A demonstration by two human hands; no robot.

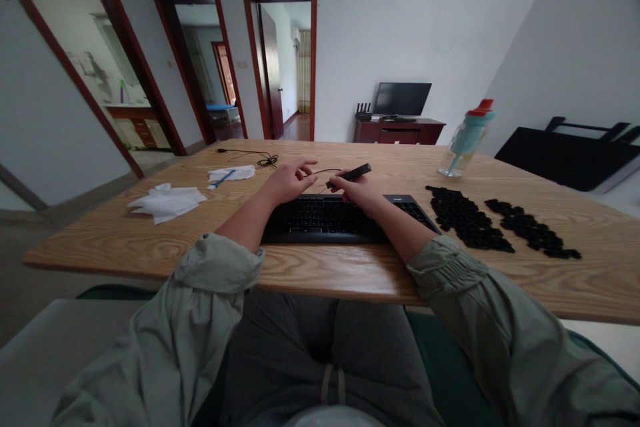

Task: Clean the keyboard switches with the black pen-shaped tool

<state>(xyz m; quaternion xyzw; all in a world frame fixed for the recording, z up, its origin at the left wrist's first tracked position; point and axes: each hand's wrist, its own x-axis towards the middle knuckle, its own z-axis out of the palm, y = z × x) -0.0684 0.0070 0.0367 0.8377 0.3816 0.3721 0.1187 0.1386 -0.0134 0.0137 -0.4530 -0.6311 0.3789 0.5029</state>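
A black keyboard (pixel 325 221) lies on the wooden table in front of me, and its key area is partly hidden under my arms. Just past its far edge, my right hand (pixel 353 188) is closed around a slim black bar-shaped tool (pixel 356 172), tilted up to the right; its exact kind is unclear. My left hand (pixel 291 180) is beside it at the keyboard's far left, thumb and fingers apart with nothing visible in them. A thin black cable (pixel 327 170) runs between the hands. Many loose black keycaps (pixel 463 217) are spread flat to the right.
A second group of keycaps (pixel 533 227) lies farther right. Behind stands a clear bottle with a red lid (pixel 467 137). At left are crumpled white tissues (pixel 167 203), a blue-handled brush-like tool (pixel 221 179) on a white cloth (pixel 241 173), and a coiled cable (pixel 267 160).
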